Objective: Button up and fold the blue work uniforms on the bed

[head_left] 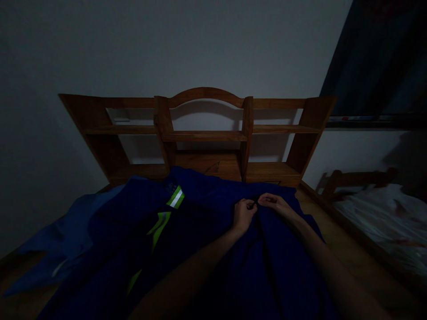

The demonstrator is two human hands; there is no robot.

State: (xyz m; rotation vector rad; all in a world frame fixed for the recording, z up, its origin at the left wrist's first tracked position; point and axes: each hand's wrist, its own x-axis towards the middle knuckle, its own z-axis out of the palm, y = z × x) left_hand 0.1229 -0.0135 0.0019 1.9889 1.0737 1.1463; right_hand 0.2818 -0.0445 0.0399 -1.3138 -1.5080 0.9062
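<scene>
A dark blue work garment [207, 195] with yellow-green and silver reflective strips [175, 198] is spread out in front of me. My left hand [244, 214] is over its upper right part, thumb and fingers pinched together on the cloth edge. Close beside it, my right hand [273, 202] also pinches that edge, its fingertips almost meeting the left ones. From between the hands a long fold runs down the garment toward me. Dim light hides any small detail between the fingertips.
Behind the garment stands a wooden shelf unit [204, 136] against a pale wall. Lighter blue cloth [71, 224] lies at the left. At the right are a wooden rail [355, 178], a whitish plastic bag [390, 213] and a dark curtain [380, 58].
</scene>
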